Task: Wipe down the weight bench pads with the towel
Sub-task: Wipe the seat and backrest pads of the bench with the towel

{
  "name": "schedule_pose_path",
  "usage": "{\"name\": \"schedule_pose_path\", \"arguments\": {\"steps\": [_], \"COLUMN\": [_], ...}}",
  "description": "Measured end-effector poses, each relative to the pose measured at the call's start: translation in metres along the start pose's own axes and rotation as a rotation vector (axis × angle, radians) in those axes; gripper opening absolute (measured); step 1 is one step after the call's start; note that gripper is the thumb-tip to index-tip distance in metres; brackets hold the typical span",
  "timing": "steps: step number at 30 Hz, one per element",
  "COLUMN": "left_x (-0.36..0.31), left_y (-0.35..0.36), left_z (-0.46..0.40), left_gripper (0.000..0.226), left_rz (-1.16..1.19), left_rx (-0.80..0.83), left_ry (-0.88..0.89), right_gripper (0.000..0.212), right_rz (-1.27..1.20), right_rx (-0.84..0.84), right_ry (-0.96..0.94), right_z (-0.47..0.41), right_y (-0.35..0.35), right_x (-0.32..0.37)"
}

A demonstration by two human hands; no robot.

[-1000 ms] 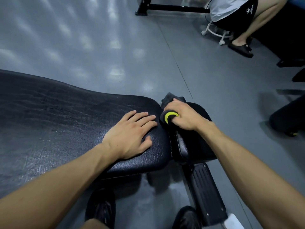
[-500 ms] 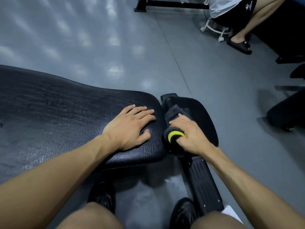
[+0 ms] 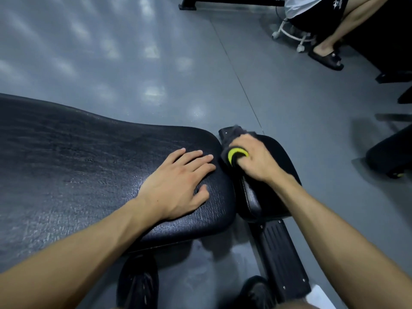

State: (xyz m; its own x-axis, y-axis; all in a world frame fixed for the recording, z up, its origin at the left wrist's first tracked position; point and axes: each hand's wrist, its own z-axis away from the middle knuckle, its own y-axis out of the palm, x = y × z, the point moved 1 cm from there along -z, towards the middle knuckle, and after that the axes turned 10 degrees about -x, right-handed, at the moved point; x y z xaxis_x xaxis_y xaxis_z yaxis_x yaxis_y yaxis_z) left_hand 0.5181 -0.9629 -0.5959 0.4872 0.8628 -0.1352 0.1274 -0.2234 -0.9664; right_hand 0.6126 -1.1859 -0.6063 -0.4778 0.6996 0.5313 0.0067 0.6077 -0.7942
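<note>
— Head view: what are the person's hands doing?

— The left hand (image 3: 178, 184) lies flat on the long bench pad (image 3: 89, 170), fingers spread and slack, gripping nothing. The fingertips reach almost to the pad's rounded end, the thumb tucked toward its near edge.

— And the other?

— The right hand (image 3: 256, 160) is clenched around a dark grey towel (image 3: 233, 134) — bunched up, with a yellow-green band (image 3: 236, 152) showing just left of the knuckles. The hand is blurred. The towel pokes out beyond the fingers, pressed onto the far end of the small seat pad (image 3: 278, 152), which sits just across the gap from the left fingertips.

— What lies nearer than the fingers?

— A ribbed black frame plate (image 3: 278, 253) under the right forearm, and two dark shoes (image 3: 138, 284) on the grey floor (image 3: 111, 52).

— Beyond them?

— Well away, up past the right hand, another person's bare leg (image 3: 347, 21) and black sandal (image 3: 325, 58) beside a white wheeled stool base (image 3: 296, 39).
</note>
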Motion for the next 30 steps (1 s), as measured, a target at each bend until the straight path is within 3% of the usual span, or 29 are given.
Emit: {"name": "schedule_pose_path", "arguments": {"steps": [6,11,15,21,25,30], "left_x": [0.005,0.005,0.005,0.009,0.005,0.005], "left_y": [0.002,0.0,-0.002,-0.012,-0.051,-0.111], "left_z": [-0.004,-0.003,-0.003,0.002,0.013,0.047], "left_gripper": [0.051,0.053,0.056,0.065,0.058,0.045], "left_rz": [0.016,0.031,0.013,-0.06,-0.108,-0.115], "left_rx": [-0.022,0.003,0.036,0.253,0.435,0.49], "left_ry": [0.017,0.018,0.025,0.112,0.199,0.177], "right_gripper": [0.012,0.036,0.03,0.014,0.015,0.011], "right_rz": [0.029,-0.015,-0.052,-0.082,-0.058,-0.209], "right_rx": [0.026,-0.097,-0.112,-0.056,0.13,0.168], "right_ry": [0.204,0.198,0.183,0.181,0.078,0.378], "right_z": [-0.067,-0.02,0.041,0.119,0.169,0.165], "right_y": [0.021,0.008,-0.005,-0.015,-0.021,-0.058], "right_x": [-0.013,0.004,0.022,0.039,0.05,0.071]}}
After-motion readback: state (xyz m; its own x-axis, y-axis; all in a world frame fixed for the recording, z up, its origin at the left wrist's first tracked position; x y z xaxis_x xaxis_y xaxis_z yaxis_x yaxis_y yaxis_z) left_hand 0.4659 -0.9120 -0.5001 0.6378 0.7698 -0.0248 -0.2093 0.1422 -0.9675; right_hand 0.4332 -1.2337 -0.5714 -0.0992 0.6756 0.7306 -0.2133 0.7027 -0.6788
